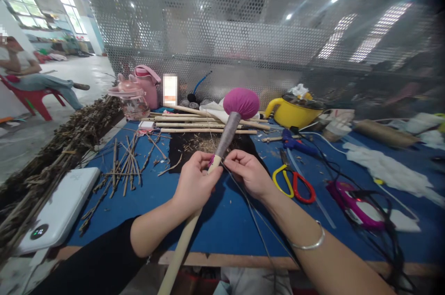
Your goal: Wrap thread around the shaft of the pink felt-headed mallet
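My left hand (196,179) is wrapped round a pale wooden stick (182,244), tilted up and away from me. At its far end sits a round head covered in magenta cloth (241,103). Grey thread (227,135) is wound tightly round the stick below that head. A bit of magenta cloth shows beside my left fingers. With thumb and fingers pinched, my right hand (248,170) holds the grey thread close to the lower end of the winding. Loose strands hang from there toward the table's front edge.
Scissors (294,181) with yellow and red handles and a blue glue gun (299,142) lie at right, near cables. Behind are wooden sticks (208,126) and a yellow pot (295,112). Dry twigs (127,165) and a white power bank (62,209) lie left. A person sits far left.
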{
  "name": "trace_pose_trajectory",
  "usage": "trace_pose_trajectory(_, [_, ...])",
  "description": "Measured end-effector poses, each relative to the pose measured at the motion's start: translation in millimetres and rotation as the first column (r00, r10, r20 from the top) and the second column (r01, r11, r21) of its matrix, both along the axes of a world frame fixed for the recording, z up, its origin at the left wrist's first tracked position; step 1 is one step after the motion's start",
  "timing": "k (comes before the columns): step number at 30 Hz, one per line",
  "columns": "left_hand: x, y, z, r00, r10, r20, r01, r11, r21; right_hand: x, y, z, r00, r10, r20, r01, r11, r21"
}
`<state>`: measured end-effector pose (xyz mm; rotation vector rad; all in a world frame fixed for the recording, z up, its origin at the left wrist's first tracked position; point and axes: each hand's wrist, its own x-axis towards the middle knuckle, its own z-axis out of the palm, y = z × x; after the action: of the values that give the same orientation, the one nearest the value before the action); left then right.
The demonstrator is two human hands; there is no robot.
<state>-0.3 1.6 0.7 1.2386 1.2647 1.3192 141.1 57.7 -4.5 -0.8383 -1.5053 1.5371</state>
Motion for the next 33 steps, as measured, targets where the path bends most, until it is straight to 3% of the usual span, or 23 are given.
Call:
trace_pose_trajectory(6, [0.2,0.9,0.0,1.0,-0.01,0.007,0.01,1.0,0.004,2.2,-1.2,-2.1,0.999,-0.006,-0.044,0.006,1.0,-0.013])
trace_pose_trajectory(15, [-2.0,2.9,-7.8,0.982,0.029,-0.188,-0.006,0.993,0.121,5.7,-0.8,-2.0,0.995,0.083,-0.051,-0.089,0.989,-0.118])
trace_pose_trajectory(20, [-1.5,0.8,-0.1,0.999,-0.007,-0.035,0.007,1.0,0.001,3.1,-0.5,-1.0,0.999,0.02,-0.034,-0.024,0.992,-0.125])
trace_pose_trajectory(25, [-0.5,-1.1,4.9,0.972,-0.122,0.201,0.134,0.99,-0.045,1.7,-0.4,2.7,0.993,0.033,-0.116,-0.048,0.989,-0.138])
trace_pose_trajectory(29, [-1.4,1.7,6.9,0.881,-0.291,0.373,0.332,0.942,-0.049,4.5,-1.1,5.0,0.968,0.147,-0.203,-0.178,0.973,-0.145])
trace_pose_trajectory(31, [-1.0,2.5,7.4,0.852,-0.365,0.375,0.435,0.893,-0.12,5.3,-1.4,5.5,0.972,0.136,-0.193,-0.165,0.976,-0.144])
trace_pose_trajectory(33, [0.9,1.2,6.5,0.899,-0.351,0.263,0.406,0.893,-0.196,4.4,-1.4,5.4,0.984,0.076,-0.159,-0.099,0.985,-0.139])
